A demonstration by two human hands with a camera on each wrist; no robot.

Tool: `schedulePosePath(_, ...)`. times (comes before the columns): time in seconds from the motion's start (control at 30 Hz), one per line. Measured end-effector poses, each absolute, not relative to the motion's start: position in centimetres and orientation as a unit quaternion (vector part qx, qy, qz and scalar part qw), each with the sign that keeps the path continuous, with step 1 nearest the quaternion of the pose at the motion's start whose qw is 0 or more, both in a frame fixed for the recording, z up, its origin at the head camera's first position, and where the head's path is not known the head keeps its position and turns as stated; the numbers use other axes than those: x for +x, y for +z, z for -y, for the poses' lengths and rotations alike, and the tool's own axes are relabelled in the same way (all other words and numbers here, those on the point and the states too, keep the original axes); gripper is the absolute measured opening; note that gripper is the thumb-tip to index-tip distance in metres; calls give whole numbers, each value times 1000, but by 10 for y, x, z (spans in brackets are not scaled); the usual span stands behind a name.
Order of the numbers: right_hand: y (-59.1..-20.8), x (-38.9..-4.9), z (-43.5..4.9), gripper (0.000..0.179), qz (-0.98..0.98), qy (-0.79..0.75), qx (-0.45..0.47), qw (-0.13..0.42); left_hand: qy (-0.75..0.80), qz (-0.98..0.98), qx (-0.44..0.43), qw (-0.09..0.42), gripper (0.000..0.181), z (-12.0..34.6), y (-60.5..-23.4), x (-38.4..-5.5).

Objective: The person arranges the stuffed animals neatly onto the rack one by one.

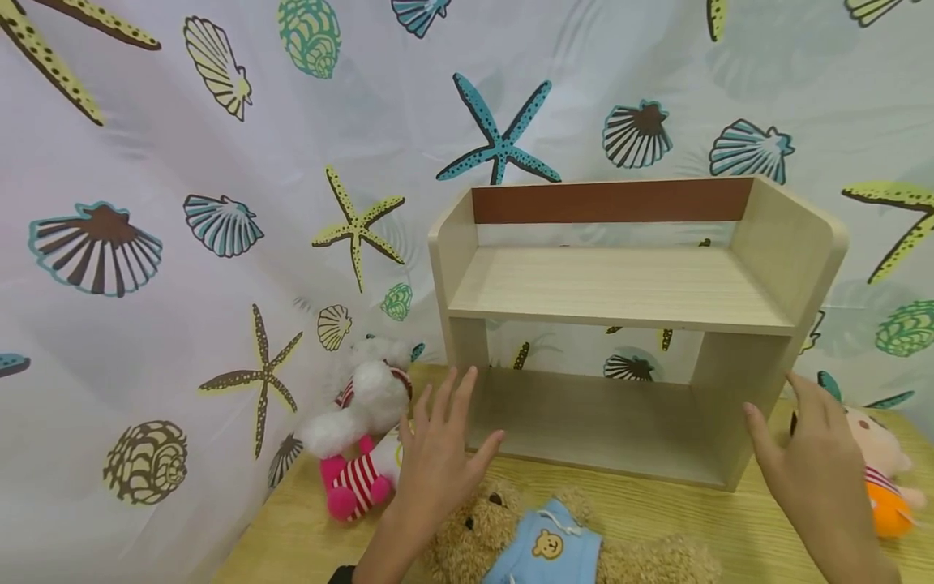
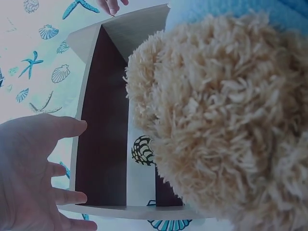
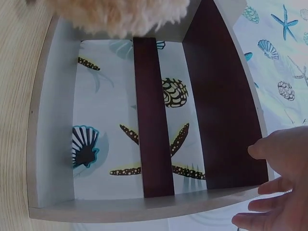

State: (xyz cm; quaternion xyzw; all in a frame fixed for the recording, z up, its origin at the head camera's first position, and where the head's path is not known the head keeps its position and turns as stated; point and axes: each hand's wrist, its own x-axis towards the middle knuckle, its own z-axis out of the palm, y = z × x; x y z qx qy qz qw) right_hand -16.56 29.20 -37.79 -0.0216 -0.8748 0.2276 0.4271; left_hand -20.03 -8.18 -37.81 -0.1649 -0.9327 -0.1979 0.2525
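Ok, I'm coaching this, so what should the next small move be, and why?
Probably lower the left hand onto the teddy bear: the hand is open and holds nothing, the bear lies near its wrist, and the upright shelf looks bare.

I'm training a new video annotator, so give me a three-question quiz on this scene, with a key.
1. True or false: the left hand grips the teddy bear.
2. Relative to the shelf, the teddy bear lies: A) on top; B) in front; C) behind.
3. Fill in: the toy in orange clothing is beside the ____ hand.

Key: 1. False; its fingers are spread. 2. B. 3. right hand.
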Motion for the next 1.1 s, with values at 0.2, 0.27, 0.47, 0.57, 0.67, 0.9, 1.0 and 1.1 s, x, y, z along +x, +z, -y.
schedulePosePath(0.2, -378, -172, -298, 69, 879, 239, -43, 410, -209, 935, -167, 234, 89, 84, -380, -200)
schedulePosePath(0.27, -379, -174, -300, 71, 882, 249, -52, 397, -212, 936, -168, 226, 89, 85, -381, -199)
schedulePosePath(0.47, -378, -180, -305, 73, 888, 270, -64, 367, -216, 940, -166, 204, 88, 88, -385, -198)
schedulePosePath(0.57, -377, -184, -308, 74, 895, 271, -71, 347, -224, 940, -168, 196, 88, 90, -386, -197)
schedulePosePath(0.67, -378, -188, -310, 75, 899, 275, -81, 330, -229, 940, -171, 186, 87, 93, -387, -196)
schedulePosePath(0.9, -378, -193, -308, 65, 894, 278, -80, 343, -262, 945, -154, 122, 89, 101, -390, -193)
schedulePosePath(1.0, -378, -195, -307, 61, 890, 283, -81, 348, -266, 948, -148, 96, 90, 107, -392, -192)
schedulePosePath(1.1, -378, -196, -308, 61, 889, 292, -86, 343, -260, 952, -145, 66, 93, 112, -397, -192)
